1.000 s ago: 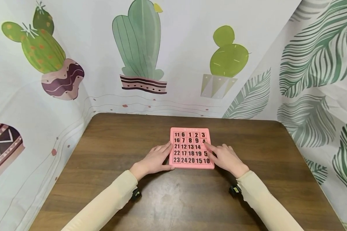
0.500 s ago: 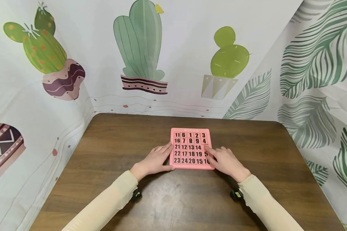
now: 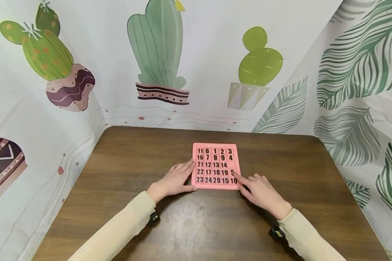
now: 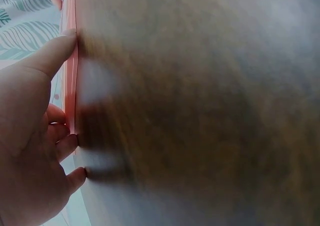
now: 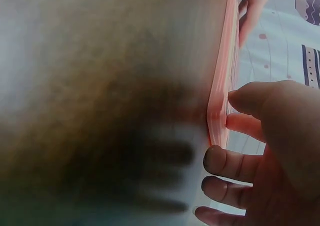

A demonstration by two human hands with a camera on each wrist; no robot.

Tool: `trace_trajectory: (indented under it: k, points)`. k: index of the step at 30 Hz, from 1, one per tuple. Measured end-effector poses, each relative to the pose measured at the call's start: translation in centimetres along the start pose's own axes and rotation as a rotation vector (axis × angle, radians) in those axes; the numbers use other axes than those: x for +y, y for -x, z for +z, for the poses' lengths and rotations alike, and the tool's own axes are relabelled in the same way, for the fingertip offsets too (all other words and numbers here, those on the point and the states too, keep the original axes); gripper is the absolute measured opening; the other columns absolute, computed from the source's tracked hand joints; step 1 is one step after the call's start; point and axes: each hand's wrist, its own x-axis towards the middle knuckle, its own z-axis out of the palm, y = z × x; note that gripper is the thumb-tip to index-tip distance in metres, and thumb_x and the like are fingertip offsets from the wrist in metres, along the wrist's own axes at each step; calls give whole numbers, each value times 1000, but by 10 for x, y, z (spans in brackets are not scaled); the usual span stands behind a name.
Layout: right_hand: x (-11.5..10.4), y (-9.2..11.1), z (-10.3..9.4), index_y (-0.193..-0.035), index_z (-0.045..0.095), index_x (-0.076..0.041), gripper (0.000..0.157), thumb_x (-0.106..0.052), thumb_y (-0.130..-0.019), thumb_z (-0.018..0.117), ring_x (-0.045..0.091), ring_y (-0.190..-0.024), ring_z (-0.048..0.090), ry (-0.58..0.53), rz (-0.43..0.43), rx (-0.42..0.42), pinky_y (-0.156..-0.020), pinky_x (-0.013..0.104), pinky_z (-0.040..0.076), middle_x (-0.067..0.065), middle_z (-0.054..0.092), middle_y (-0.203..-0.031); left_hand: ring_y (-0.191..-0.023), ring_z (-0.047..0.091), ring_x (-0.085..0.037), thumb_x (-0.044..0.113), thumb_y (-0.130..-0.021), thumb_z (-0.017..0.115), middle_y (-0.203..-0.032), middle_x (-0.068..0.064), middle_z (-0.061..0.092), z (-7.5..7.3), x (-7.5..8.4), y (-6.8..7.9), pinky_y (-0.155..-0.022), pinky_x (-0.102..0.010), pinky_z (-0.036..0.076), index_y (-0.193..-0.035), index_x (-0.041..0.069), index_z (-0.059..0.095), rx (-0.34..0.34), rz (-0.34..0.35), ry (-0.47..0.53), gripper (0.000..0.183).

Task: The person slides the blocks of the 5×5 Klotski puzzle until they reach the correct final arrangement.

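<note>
A pink number sliding puzzle lies flat on the brown table, with black-numbered tiles in rows. A bare pink gap shows right of the 14 tile, between the 4 tile above and the 5 tile below. My left hand holds the puzzle's near left corner, fingers along the left side and thumb at the near edge. With its index fingertip over the 5 tile's right part, my right hand reaches in from the right, thumb beside the 10 tile. The left wrist view shows only the puzzle's pink side.
The wooden table extends around the puzzle on all sides. Behind it hangs a white cloth printed with cacti and leaves. A small black device sits on the left wrist, another black device on the right.
My right hand has drawn back toward the near right, its index finger going from beside the 4 tile, past the gap, to the 5 tile. The left hand and the tiles keep their places.
</note>
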Motion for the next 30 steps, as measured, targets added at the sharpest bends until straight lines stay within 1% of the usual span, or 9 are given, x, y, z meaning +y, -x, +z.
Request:
trace_trajectory:
  k: [3, 8, 9, 13, 16, 21, 24, 27, 30]
  points:
    - [2, -4, 0, -141, 68, -16, 42, -28, -100, 69, 19, -70, 45, 0, 0, 7, -70, 38, 39, -4, 62, -70, -157, 25, -29, 58, -97, 66, -173, -13, 17, -1, 0, 0, -124, -52, 23, -165, 2, 21, 3, 3, -6, 100]
    - [6, -14, 1, -141, 68, -14, 43, -24, -99, 70, 18, -66, 42, -8, 8, 7, -67, 36, 37, -8, 50, -62, -156, 27, -30, 59, -96, 67, -173, -14, 18, -2, 0, 0, -124, -52, 24, -165, 2, 23, 4, 10, -22, 100]
    - [7, -16, 0, -141, 68, -14, 44, -24, -99, 70, 19, -66, 42, -9, 12, 8, -67, 37, 37, -8, 51, -62, -156, 27, -29, 59, -96, 66, -173, -14, 18, -2, 0, 0, -124, -52, 24, -165, 2, 23, 3, 11, -26, 100]
    - [10, -23, 0, -142, 67, -13, 44, -24, -100, 69, 21, -68, 46, -20, 31, 10, -70, 41, 41, -1, 67, -72, -156, 27, -30, 59, -96, 67, -173, -14, 19, -3, 0, 0, -123, -53, 25, -165, 1, 24, 1, 16, -29, 99]
    - [10, -25, 0, -144, 65, -13, 45, -30, -102, 66, 22, -72, 49, -40, 55, -18, -75, 45, 43, -2, 70, -77, -156, 28, -31, 58, -95, 68, -172, -15, 20, -3, 0, -1, -123, -53, 26, -164, 1, 26, 3, 19, -24, 99]
    - [6, -15, 0, -145, 64, -13, 47, -34, -103, 66, 19, -76, 49, -55, 28, -48, -78, 43, 42, -5, 67, -79, -155, 29, -32, 58, -95, 68, -172, -15, 20, -2, 1, -2, -123, -54, 26, -164, 2, 26, -5, 23, -20, 98]
    - [2, -4, 0, -141, 68, -16, 43, -33, -102, 68, 16, -76, 46, -56, -28, -16, -75, 38, 41, -5, 67, -82, -155, 30, -32, 58, -95, 68, -172, -15, 20, -3, 0, -2, -122, -54, 27, -165, 2, 26, -6, 19, -18, 99]
    - [-1, 8, 0, -138, 71, -19, 39, -32, -101, 69, 13, -76, 42, -55, -69, 15, -73, 34, 38, -10, 60, -77, -154, 31, -32, 57, -95, 70, -172, -14, 21, -4, -1, -2, -121, -55, 28, -164, 2, 27, 2, 17, -16, 99]
    - [-3, 15, 0, -138, 71, -22, 39, -32, -101, 69, 12, -75, 41, -38, -83, 29, -73, 33, 37, -13, 53, -72, -153, 32, -33, 56, -94, 71, -172, -15, 21, -6, -1, -2, -121, -55, 29, -164, 2, 27, 4, 17, -10, 98]
